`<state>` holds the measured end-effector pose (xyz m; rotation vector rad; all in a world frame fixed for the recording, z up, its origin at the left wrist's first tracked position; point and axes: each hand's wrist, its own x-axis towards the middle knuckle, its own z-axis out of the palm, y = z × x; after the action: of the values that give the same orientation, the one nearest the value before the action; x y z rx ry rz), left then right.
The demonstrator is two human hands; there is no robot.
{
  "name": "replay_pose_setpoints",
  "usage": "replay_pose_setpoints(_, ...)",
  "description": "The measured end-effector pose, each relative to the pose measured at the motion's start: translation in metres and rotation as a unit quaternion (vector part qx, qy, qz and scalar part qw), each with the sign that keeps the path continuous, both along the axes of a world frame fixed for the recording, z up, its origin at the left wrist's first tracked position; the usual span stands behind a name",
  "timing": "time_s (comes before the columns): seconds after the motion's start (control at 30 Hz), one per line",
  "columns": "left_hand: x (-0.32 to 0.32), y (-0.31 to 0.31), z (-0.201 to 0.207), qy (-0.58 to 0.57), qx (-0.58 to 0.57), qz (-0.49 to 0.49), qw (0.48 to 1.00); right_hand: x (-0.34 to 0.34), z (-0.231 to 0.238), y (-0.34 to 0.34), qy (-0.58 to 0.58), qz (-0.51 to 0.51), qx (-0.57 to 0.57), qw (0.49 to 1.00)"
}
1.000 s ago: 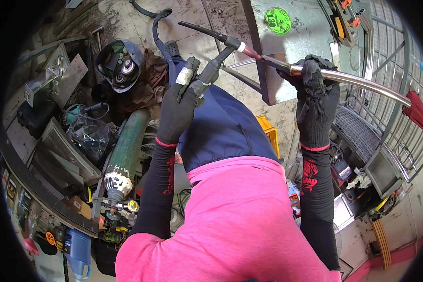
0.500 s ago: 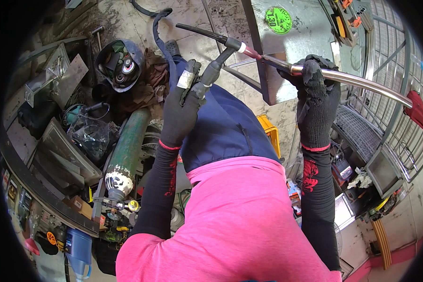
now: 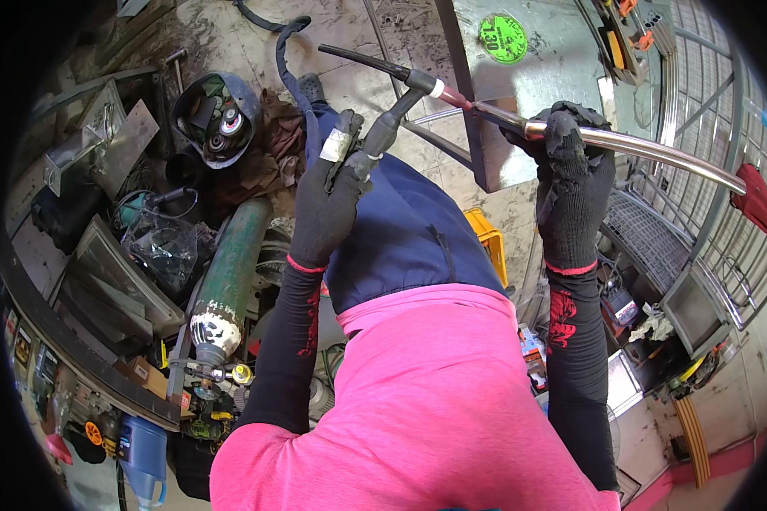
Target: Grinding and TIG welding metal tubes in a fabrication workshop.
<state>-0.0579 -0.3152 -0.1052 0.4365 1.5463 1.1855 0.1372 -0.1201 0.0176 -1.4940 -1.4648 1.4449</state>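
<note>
My left hand point(image 3: 324, 209), in a dark grey knit glove, is closed around the handle of a TIG welding torch point(image 3: 385, 134). The torch has a long black back cap, a white ring and a reddish nozzle directed right. That nozzle meets or nearly meets the left end of a shiny curved metal tube point(image 3: 669, 148); contact cannot be made out. My right hand point(image 3: 575, 192), gloved alike with frayed fingertips, is wrapped around the tube near that end. Red cloth point(image 3: 757, 204) covers the tube's far right end.
A metal-topped table point(image 3: 528, 128) with a green round sticker stands ahead. On the left lie a green gas cylinder point(image 3: 240, 255) with a regulator and a helmet-like container point(image 3: 217, 119) of discs. A yellow crate point(image 3: 487, 238) is beyond my lap; wire mesh racks point(image 3: 648, 226) stand right.
</note>
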Motion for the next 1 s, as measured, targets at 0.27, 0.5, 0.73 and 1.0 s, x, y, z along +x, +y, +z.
replay_pose_setpoints(0.27,0.0,-0.004,-0.005,-0.034,-0.029,-0.004,0.999,0.004,-0.007,0.0,0.001,-0.004,0.017,1.0)
replay_pose_setpoints(0.5,0.002,-0.001,-0.003,0.0,-0.002,0.002,1.0,0.001,-0.006,0.0,0.013,-0.009,0.012,1.0)
replay_pose_setpoints(0.73,0.006,-0.001,-0.001,-0.012,-0.004,0.032,0.999,0.004,-0.009,-0.001,-0.001,-0.008,0.022,1.0)
replay_pose_setpoints(1.0,-0.003,-0.001,0.008,-0.005,-0.031,-0.024,0.999,0.001,-0.006,-0.004,0.008,-0.03,0.0,1.0)
